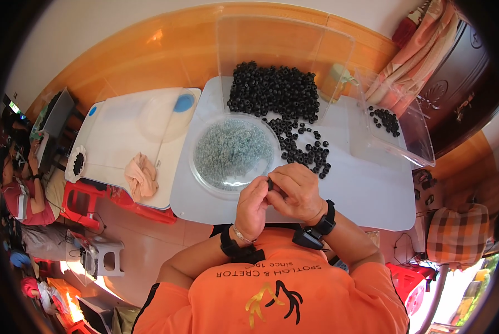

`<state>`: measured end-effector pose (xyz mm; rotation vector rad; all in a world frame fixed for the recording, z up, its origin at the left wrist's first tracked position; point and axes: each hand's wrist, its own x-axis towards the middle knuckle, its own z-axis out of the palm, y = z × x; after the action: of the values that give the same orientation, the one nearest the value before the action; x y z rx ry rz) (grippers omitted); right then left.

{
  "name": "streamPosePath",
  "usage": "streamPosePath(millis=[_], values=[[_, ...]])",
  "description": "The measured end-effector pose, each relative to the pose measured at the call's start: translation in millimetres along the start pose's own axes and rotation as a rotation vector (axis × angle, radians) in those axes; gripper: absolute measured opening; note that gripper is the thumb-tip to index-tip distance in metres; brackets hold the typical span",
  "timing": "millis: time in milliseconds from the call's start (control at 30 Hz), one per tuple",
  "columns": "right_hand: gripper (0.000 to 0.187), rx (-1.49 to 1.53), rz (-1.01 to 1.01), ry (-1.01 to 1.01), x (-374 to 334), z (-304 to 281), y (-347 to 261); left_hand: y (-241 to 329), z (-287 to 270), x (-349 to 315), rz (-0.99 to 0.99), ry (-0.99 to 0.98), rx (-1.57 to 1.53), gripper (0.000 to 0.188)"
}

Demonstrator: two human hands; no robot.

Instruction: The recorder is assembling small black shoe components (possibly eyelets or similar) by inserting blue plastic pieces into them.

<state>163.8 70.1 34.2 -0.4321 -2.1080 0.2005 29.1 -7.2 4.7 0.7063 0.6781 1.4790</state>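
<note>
Both hands meet at the table's near edge, in front of a round clear dish. A small black, round-edged piece (270, 184) shows between the fingertips of my left hand (251, 209). The fingers of my right hand (295, 192) close in on that same piece from the other side and partly cover it. Just beyond my hands sits the round dish (192, 161), spread with many tiny clear, glittering bits (232, 147). Loose black pieces (310, 153), some with a hole showing, lie right of the dish. They trail from a large heap (271, 92) behind.
A tall clear bin (338, 61) stands behind the heap. At the right, another clear bin (422, 150) holds a few black pieces (385, 120). A greenish jug (336, 80) stands between them. Leftward, a second table (116, 139) bears a peach cloth (142, 175). Another person sits far left.
</note>
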Motion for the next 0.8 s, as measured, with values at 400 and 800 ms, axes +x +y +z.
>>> streamPosePath(millis=[400,800], values=[[0.031,-0.003,0.071,-0.117,0.1,0.4,6.6,0.0,-5.3,15.7,-0.081,-0.013,-0.112,0.023],[0.022,-0.269,0.048,-0.263,5.8,-1.1,-0.9,-2.8,-7.4,15.7,0.013,0.112,0.227,0.02]])
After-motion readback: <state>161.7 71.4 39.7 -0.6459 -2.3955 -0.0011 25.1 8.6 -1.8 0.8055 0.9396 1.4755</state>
